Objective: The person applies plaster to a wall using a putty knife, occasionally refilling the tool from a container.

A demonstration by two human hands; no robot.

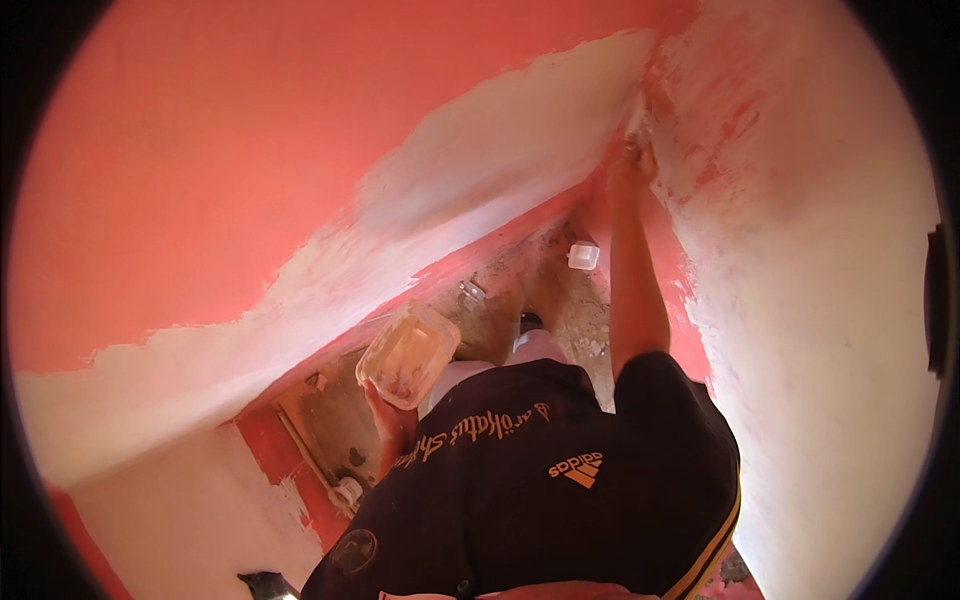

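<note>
My left hand [393,418] holds a clear rectangular plastic tub [408,352] from below and the side, its inside smeared with pale residue. My right arm reaches far up to the corner where two walls meet. There my right hand [632,168] is closed around a small pale-tipped tool [638,122], which looks like a paintbrush but is blurred. The tip is at or very near the wall corner. White coating with ragged edges covers part of the red left wall [220,150]. On the right wall [810,250], white covers most of the surface, with red streaks near the corner.
On the dirty floor below stand a small white square container [583,256] and a small metallic item [472,291]. A long thin bar [303,440] lies at the lower left by a whitish object [346,494]. My foot [530,322] is between the walls.
</note>
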